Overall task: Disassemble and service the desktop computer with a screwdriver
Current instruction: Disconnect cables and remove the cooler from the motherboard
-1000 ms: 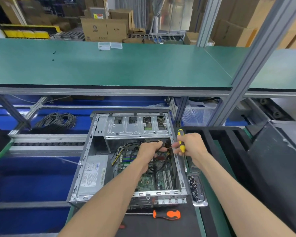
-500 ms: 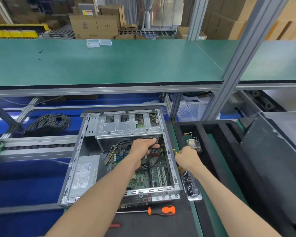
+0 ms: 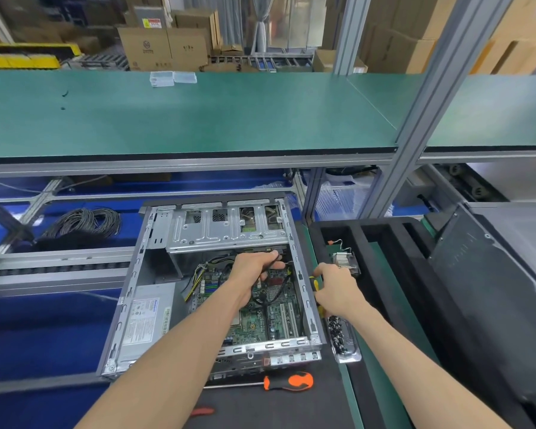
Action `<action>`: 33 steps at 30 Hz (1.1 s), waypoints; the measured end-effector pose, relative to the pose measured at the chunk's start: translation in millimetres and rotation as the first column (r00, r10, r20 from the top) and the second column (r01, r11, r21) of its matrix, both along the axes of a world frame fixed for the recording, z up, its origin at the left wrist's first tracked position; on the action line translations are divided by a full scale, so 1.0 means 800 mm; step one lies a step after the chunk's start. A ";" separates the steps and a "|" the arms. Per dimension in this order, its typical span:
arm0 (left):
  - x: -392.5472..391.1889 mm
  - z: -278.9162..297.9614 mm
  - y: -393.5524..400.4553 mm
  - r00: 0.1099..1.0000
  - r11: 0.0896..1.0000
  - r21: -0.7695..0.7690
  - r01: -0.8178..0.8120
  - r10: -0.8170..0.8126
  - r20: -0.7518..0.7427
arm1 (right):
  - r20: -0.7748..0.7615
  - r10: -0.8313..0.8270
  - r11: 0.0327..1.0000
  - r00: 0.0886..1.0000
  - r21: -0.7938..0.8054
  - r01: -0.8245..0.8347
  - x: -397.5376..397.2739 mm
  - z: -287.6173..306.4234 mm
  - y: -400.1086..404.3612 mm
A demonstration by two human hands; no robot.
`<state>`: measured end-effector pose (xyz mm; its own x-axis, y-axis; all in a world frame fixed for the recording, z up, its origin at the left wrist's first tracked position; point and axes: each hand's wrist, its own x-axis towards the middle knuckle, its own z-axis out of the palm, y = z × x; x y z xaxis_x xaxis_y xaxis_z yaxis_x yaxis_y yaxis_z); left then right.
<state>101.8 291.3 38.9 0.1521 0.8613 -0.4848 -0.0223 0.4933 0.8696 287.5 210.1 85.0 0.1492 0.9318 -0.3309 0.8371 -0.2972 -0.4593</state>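
The open desktop computer case (image 3: pixel 217 292) lies on its side on the bench (image 3: pixel 291 407), its side panel off, and serves as the landmark for everything else. Inside it, the green motherboard (image 3: pixel 260 320) fills the near right part, a grey power supply (image 3: pixel 146 320) sits at the near left, and a bare metal drive cage (image 3: pixel 226 230) spans the far end.

The left hand (image 3: pixel 254 270) reaches into the case just below the drive cage, its fingers curled around a dark cable or connector (image 3: pixel 274 253) above the motherboard; exactly what it grips is hard to make out. The right hand (image 3: pixel 338 289) is at the right wall of the case, closed around a yellow-and-black screwdriver (image 3: pixel 314 283), of which only a short piece of the handle shows beside the thumb.

Just right of the case, near its front corner, a small clear tray (image 3: pixel 344 339) holds dark screws. Beyond that, further right, a black foam tray (image 3: pixel 384 243) holds a small heatsink with wires (image 3: pixel 344 261). In front of the case, an orange-and-black screwdriver (image 3: pixel 287 382) lies flat on the bench, parallel to the case's near edge. To the far left of the case, a coil of grey cable (image 3: pixel 84 224) rests on a blue surface. Above and behind the case runs a green shelf (image 3: pixel 198 119) carrying two small clear plastic boxes (image 3: pixel 172 78).
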 end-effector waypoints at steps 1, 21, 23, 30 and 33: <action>0.000 0.001 -0.001 1.000 1.000 0.001 0.000 0.000 -0.001 | -0.005 0.005 1.000 1.000 -0.002 -0.005 0.000 -0.001 0.000; 0.014 0.008 -0.004 0.991 0.995 -0.032 -0.093 0.089 -0.097 | -0.091 -0.010 1.000 0.996 0.026 0.013 0.017 -0.008 0.009; 0.016 0.009 -0.004 0.991 0.994 -0.034 -0.103 0.099 -0.092 | -0.104 -0.015 0.998 0.994 0.051 0.021 0.016 -0.008 0.010; 0.023 0.017 -0.009 0.988 0.987 -0.053 -0.155 0.154 -0.028 | -0.160 -0.052 0.941 0.986 0.321 0.102 -0.013 0.004 0.020; 0.025 0.020 -0.008 0.972 0.972 -0.054 -0.230 0.227 -0.063 | -0.108 0.004 0.981 0.994 0.193 0.017 -0.027 0.010 0.026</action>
<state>121.5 284.9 55.3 -0.0742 0.8391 -0.5389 -0.0929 0.5322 0.8415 266.2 230.6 92.6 0.1286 0.9788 -0.1593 0.7781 -0.1992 -0.5958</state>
